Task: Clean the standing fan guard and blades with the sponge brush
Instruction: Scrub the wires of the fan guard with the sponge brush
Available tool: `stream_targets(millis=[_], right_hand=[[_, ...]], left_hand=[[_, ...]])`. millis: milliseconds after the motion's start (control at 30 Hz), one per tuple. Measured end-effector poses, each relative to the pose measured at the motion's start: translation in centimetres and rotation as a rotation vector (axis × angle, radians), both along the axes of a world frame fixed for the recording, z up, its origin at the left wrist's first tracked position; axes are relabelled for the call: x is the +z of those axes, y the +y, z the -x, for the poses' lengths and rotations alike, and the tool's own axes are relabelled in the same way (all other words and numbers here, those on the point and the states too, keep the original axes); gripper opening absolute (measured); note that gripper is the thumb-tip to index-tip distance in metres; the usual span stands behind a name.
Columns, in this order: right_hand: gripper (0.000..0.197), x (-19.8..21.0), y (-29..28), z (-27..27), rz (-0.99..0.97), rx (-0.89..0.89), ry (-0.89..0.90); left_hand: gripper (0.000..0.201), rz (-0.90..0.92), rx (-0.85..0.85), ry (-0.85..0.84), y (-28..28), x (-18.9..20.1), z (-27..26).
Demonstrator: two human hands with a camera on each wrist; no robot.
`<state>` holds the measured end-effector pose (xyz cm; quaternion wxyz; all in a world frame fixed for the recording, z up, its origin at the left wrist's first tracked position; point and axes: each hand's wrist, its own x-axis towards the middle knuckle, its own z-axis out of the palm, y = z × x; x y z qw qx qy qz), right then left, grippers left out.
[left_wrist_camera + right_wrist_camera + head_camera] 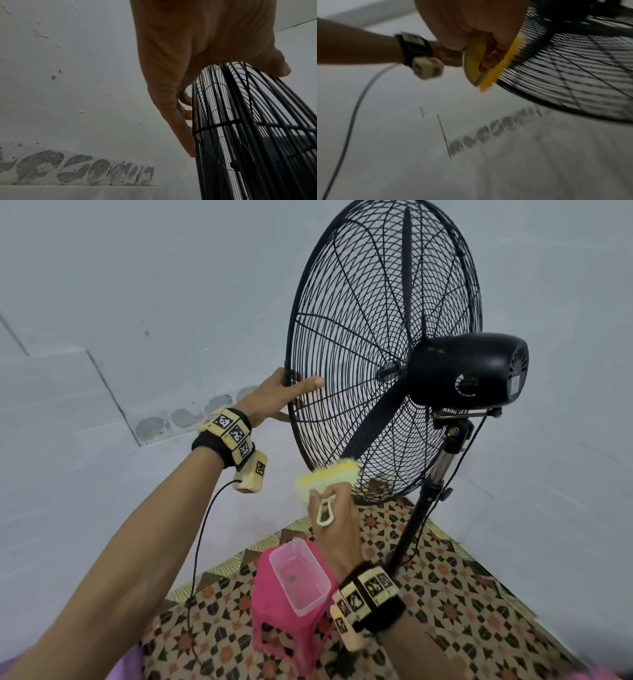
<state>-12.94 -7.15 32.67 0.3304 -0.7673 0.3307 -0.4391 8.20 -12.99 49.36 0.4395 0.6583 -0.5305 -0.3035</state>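
Observation:
A black standing fan with a round wire guard (346,337) and dark blades (376,419) stands by the white wall, seen from behind. My left hand (284,395) grips the guard's left rim (223,121), thumb on the rear wires and fingers round the front. My right hand (334,515) grips the handle of a yellow sponge brush (327,479), whose yellow bristles (503,63) touch the bottom of the guard (565,75). The right wrist view is blurred.
A clear plastic container (298,573) with water sits on a pink stool (274,611) below my right hand. The fan's motor housing (469,368) and pole (421,515) stand to the right. Patterned floor tiles (462,594) lie beneath; white wall (137,285) is behind.

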Motion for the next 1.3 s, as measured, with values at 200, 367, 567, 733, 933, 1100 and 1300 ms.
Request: stream_targets(millis=[200, 367, 567, 733, 933, 1100, 1300], right_hand=[[0.025, 4.5, -1.4, -2.4, 0.127, 0.078, -0.098], [0.016, -1.5, -0.7, 3.3, -0.170, 0.009, 0.031], [0.017, 6.3, -2.7, 0.2, 0.087, 0.150, -0.208], [0.015, 0.5, -2.6, 6.5, -0.058, 0.110, 0.074], [0.028, 7.5, -5.2, 2.7, 0.207, 0.240, -0.136], [0.024, 1.2, -4.9, 7.2, 0.098, 0.185, 0.241], [0.021, 7.4, -5.9, 3.7, 0.202, 0.322, -0.074]], left_hand=[[0.099, -0.030, 0.042, 0.018, 0.5, -0.1, 0.5], [0.110, -0.010, 0.071, -0.001, 0.8, -0.4, 1.6], [0.104, -0.010, 0.175, -0.001, 1.0, -1.1, 2.6], [0.093, 0.024, 0.239, 0.077, 1.5, -1.3, 3.8], [0.083, 0.049, 0.324, 0.067, 1.7, -1.5, 6.0], [0.085, 0.054, 0.383, 0.193, 1.8, -1.8, 6.0], [0.090, 0.022, 0.396, 0.164, 1.6, -1.4, 6.6]])
